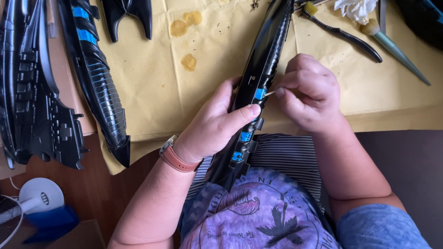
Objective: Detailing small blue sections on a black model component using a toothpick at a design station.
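Across the desk (406, 152) lies a sheet of tan paper (152, 69) with a few oily stains. On its left side rest two long black model parts: a ribbed one with blue patches (99, 78) and, further left, a wider panelled hull piece (34, 101). A smaller forked black piece (129, 16) sits at the top edge. To the upper right lie a black toothbrush (344, 34), a grey-handled brush (397, 50) and a crumpled white tissue (357, 8). None of these lie between my hands; all are well apart from them.

Over my lap I hold the long glossy black model part (270, 55), tilted so its upper end points away to the top of the view and its lower end rests against my striped shorts (286, 159) and purple shirt (258, 216). Small blue patches run along its edge.

My left hand (214, 127), with a brown-strapped watch (177, 157) at the wrist, wraps the part from the left, thumb pressed flat across it. My right hand (309, 92) is curled beside it on the right, its fingers pressed together and pinching a thin wooden stick (272, 92), whose tip touches one blue patch.
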